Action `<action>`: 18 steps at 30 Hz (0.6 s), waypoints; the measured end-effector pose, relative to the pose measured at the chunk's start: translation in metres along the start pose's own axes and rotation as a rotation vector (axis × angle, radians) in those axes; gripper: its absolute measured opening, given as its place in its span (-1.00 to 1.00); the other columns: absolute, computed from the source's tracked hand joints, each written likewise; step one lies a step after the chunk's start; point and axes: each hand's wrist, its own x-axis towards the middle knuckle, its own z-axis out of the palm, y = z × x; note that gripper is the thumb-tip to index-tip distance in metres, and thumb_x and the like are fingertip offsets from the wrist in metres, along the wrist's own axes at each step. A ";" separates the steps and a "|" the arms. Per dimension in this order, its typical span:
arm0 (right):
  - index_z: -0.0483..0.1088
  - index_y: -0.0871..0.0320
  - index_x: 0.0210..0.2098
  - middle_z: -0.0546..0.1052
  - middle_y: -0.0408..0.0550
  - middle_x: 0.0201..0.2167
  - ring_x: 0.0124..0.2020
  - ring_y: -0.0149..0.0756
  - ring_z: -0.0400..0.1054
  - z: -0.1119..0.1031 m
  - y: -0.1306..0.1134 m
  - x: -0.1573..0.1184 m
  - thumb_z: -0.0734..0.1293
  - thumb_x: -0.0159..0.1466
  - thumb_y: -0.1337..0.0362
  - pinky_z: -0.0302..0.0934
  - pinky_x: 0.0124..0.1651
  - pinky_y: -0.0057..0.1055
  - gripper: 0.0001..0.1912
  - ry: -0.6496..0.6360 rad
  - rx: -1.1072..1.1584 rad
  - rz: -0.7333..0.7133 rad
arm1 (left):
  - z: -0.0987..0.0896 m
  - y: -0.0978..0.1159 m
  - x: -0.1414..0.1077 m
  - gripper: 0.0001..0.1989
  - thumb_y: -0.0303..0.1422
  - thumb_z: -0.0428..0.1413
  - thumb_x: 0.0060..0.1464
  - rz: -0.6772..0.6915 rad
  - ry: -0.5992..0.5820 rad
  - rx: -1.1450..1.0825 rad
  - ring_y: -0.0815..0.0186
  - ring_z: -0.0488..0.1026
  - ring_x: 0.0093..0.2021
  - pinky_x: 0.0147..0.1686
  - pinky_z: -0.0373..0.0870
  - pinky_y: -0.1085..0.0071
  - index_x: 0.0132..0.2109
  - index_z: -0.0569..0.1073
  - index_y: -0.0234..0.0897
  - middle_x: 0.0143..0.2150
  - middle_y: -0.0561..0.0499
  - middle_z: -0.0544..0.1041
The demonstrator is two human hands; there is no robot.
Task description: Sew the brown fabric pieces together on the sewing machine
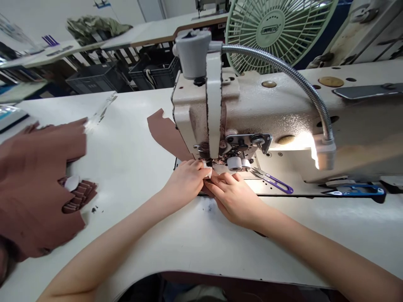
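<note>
Under the head of a white sewing machine (201,100), both hands meet close to the needle area. My left hand (185,180) has its fingers bent and pressed together on the brown fabric (166,134), beside a small white piece (207,168). My right hand (234,197) touches it from the right, fingers closed on the fabric's near edge. The fabric extends behind the machine head to the upper left. The needle itself is hidden. Purple thread snips (278,183) lie on the machine bed just right of my right hand.
Brown cut pieces (37,180) are stacked on the white table (132,167) at left. Blue snips (355,191) rest at right. A lit lamp (324,153) hangs from a flexible arm. Behind stand a green fan (270,27) and grey crates (94,78).
</note>
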 end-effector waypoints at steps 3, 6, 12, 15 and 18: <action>0.35 0.29 0.00 0.43 0.15 0.01 -0.13 -0.08 0.14 0.005 -0.007 0.002 0.15 0.23 0.42 0.03 -0.27 -0.21 -0.64 0.029 -0.041 0.041 | -0.005 0.003 0.002 -0.78 -0.58 -0.07 0.06 -0.021 -0.021 -0.004 0.24 0.40 -0.29 -0.28 0.32 0.33 -0.32 0.43 -0.27 -0.36 -0.01 0.41; 0.38 0.28 -0.08 0.46 0.16 -0.06 -0.11 -0.05 0.16 0.009 -0.016 0.008 0.16 0.27 0.38 0.06 -0.28 -0.21 -0.72 0.039 -0.050 0.091 | -0.008 0.006 0.005 -0.76 -0.57 -0.10 0.09 -0.014 -0.033 -0.006 0.24 0.40 -0.31 -0.30 0.31 0.33 -0.34 0.44 -0.28 -0.38 -0.01 0.44; 0.42 0.31 -0.18 0.48 0.24 -0.11 -0.08 0.03 0.24 0.012 -0.030 0.020 0.16 0.32 0.32 0.20 -0.20 -0.13 -0.75 0.103 0.057 0.173 | -0.010 0.003 0.008 -0.75 -0.54 -0.12 0.12 -0.005 0.008 -0.028 0.26 0.38 -0.38 -0.40 0.25 0.38 -0.44 0.38 -0.28 -0.41 -0.02 0.44; 0.39 0.31 -0.12 0.49 0.17 -0.08 -0.02 -0.06 0.29 0.011 -0.030 0.017 0.08 0.33 0.40 0.25 -0.09 -0.19 -0.71 0.216 0.258 0.129 | -0.009 0.000 0.007 -0.74 -0.52 -0.11 0.11 -0.005 0.046 -0.059 0.29 0.35 -0.43 -0.48 0.18 0.41 -0.51 0.30 -0.27 -0.48 0.02 0.40; 0.40 0.29 -0.16 0.53 0.12 -0.16 -0.05 -0.11 0.33 0.013 -0.031 0.014 0.07 0.29 0.46 0.28 -0.13 -0.23 -0.69 0.291 0.373 0.077 | -0.006 0.000 0.009 -0.75 -0.54 -0.09 0.09 -0.016 0.033 -0.026 0.29 0.33 -0.46 -0.50 0.13 0.41 -0.53 0.27 -0.27 -0.51 0.02 0.38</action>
